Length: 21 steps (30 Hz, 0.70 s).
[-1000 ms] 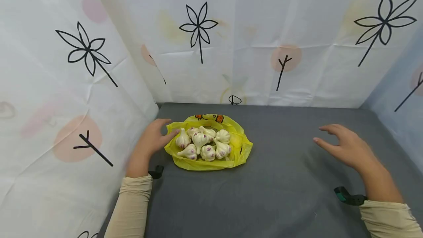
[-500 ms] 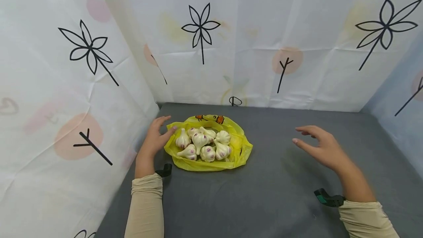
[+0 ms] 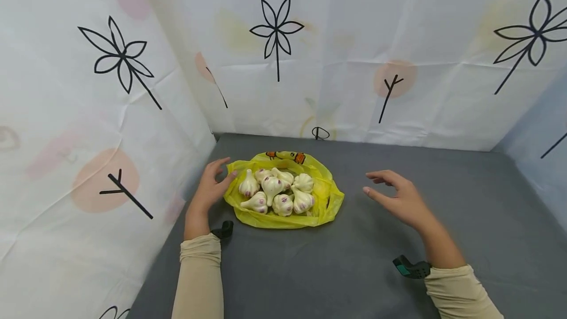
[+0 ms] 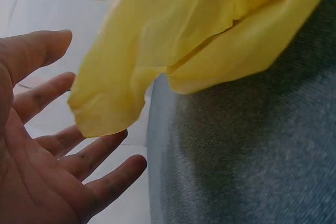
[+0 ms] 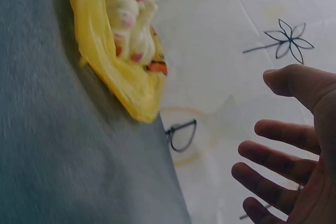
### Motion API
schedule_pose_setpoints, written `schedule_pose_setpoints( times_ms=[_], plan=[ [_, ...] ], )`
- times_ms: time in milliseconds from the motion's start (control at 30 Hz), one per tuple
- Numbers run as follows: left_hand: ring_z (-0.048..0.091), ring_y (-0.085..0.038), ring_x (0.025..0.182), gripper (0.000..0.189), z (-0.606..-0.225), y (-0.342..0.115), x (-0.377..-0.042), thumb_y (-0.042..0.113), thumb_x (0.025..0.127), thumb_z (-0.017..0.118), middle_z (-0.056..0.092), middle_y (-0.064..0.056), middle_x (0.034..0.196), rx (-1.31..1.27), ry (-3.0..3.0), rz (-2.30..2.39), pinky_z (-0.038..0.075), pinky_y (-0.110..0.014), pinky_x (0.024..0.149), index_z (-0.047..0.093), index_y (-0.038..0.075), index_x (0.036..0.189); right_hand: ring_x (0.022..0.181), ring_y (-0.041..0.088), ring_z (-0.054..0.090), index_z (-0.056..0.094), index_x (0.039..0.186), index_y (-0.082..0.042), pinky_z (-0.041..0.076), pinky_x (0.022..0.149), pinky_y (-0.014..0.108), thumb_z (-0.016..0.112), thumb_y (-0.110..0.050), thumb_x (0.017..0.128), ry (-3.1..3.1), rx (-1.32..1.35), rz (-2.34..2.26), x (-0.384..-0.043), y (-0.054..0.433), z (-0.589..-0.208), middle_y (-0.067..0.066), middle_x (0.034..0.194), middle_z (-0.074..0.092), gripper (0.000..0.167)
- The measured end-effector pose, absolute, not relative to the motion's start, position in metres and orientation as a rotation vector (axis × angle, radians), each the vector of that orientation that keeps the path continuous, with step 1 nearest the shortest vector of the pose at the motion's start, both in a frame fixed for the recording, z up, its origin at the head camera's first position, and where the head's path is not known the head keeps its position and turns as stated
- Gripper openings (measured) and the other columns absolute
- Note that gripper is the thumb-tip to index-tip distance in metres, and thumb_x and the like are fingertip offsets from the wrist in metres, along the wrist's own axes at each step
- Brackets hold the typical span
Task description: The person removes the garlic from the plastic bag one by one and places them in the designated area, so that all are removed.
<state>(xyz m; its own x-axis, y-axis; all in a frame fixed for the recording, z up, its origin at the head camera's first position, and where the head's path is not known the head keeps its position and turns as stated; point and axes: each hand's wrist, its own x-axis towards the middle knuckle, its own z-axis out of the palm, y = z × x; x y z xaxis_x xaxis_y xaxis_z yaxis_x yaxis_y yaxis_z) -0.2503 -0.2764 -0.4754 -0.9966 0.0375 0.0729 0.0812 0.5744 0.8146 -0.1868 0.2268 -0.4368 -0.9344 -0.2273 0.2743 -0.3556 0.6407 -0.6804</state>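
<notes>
A yellow plastic bag with an orange print lies spread on the table, its mouth facing up. Several white garlic bulbs with purple marks are heaped inside it. My left hand is at the bag's left edge, thumb and fingers spread apart and holding nothing. In the left wrist view the bag's yellow edge overlaps the fingertips. My right hand hovers to the right of the bag, apart from it, with relaxed fingers and nothing in them. The right wrist view shows that hand's palm and spread fingers.
The dark grey tabletop extends in front of the bag and to its right. White cloth walls with printed flowers and twigs stand behind and at both sides, the left one close beside my left arm.
My right hand has moved left across the table, closer to the bag. The left hand has shifted slightly, staying at the bag's left edge. Bag and garlic stay in place.
</notes>
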Motion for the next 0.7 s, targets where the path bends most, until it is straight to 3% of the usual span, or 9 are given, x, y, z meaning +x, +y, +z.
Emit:
schedule_pose_setpoints(
  times_ms=[267,500,700],
  plan=[
    [0.040,-0.051,0.151,0.061,-0.483,-0.278,-0.254,0.037,0.108,0.062,0.030,-0.021,0.170,-0.069,-2.761,-1.491,0.041,-0.069,0.117,0.044,0.014,0.162,0.124,0.040,0.064,0.067,0.139,-0.006,0.047,0.108,0.065,0.076,-0.025,0.101,-2.724,0.590,1.274,-0.200,0.182,-0.450,0.018,0.136,0.068,0.043],
    [0.042,-0.050,0.151,0.056,-0.485,-0.279,-0.256,0.032,0.110,0.061,0.031,-0.017,0.171,-0.079,-2.722,-1.549,0.045,-0.069,0.114,0.044,0.021,0.162,0.123,0.042,0.065,0.068,0.137,-0.002,0.049,0.105,0.066,0.077,-0.023,0.100,-2.717,0.687,1.359,-0.206,0.154,-0.452,0.019,0.137,0.068,0.043],
    [0.043,-0.050,0.150,0.052,-0.487,-0.277,-0.257,0.023,0.112,0.056,0.033,-0.018,0.171,-0.113,-2.713,-1.588,0.045,-0.069,0.114,0.045,0.017,0.162,0.124,0.042,0.066,0.067,0.137,-0.002,0.053,0.104,0.061,0.076,-0.026,0.100,-2.750,0.669,1.424,-0.209,0.136,-0.459,0.020,0.138,0.067,0.045]
  ],
)
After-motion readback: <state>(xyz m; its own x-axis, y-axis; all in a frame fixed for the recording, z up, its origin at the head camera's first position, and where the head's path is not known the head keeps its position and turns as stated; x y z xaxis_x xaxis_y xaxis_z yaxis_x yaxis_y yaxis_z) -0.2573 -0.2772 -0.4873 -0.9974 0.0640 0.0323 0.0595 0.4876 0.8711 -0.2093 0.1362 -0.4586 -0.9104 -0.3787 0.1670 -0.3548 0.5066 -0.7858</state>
